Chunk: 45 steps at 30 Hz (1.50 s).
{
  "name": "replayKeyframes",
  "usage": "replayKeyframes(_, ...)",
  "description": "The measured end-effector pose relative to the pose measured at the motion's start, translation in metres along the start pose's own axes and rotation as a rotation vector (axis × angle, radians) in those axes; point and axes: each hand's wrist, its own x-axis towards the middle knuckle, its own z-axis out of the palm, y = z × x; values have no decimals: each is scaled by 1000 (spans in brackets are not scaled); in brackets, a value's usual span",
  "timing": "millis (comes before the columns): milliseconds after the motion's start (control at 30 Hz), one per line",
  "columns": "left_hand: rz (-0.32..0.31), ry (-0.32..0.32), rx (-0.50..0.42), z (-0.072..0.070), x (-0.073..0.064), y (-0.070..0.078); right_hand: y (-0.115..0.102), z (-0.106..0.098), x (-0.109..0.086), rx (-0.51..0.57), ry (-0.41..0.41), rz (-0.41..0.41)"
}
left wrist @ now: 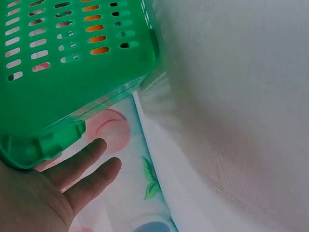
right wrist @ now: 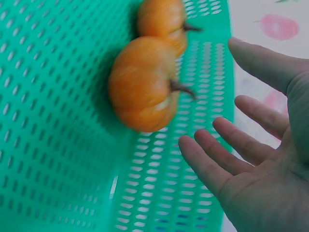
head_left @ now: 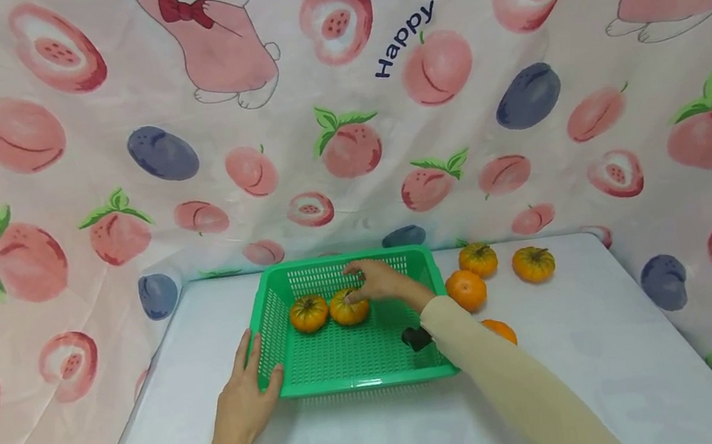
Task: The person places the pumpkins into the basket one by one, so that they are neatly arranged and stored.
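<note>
A green plastic basket [head_left: 359, 384] stands on the white table, with two small mini pumpkins side by side in it. My right hand [head_left: 375, 280] is over the right pumpkin [head_left: 350, 310]. In the right wrist view its fingers [right wrist: 207, 166] are spread and relaxed, apart from that pumpkin [right wrist: 142, 87], whose brown stem points toward the hand. The left pumpkin [head_left: 308, 313] sits against its neighbour. At the basket's left side, my left hand [head_left: 244, 396] rests at the rim [left wrist: 63, 145] with its fingers straight. Part of its thumb side is hidden under the basket in the left wrist view.
Right of the basket, two more mini pumpkins lie on the table, one near the basket [head_left: 478, 260] and one farther right [head_left: 533, 264]. A smooth round orange fruit [head_left: 467, 290] is beside the basket. Another orange fruit [head_left: 502, 330] is partly hidden by my right sleeve [head_left: 510, 375].
</note>
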Motion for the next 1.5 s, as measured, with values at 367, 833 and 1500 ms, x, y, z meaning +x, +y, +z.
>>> replayKeyframes(367,-7,0,-1,1,1,-1,-25,-12,-21,25,20,-91)
replayKeyframes(833,-3,7,-4,3,3,-5,-31,-20,-48,174,89,-142)
replayKeyframes(1500,17,22,-1,6,2,-6,-32,-21,-85,227,191,-208)
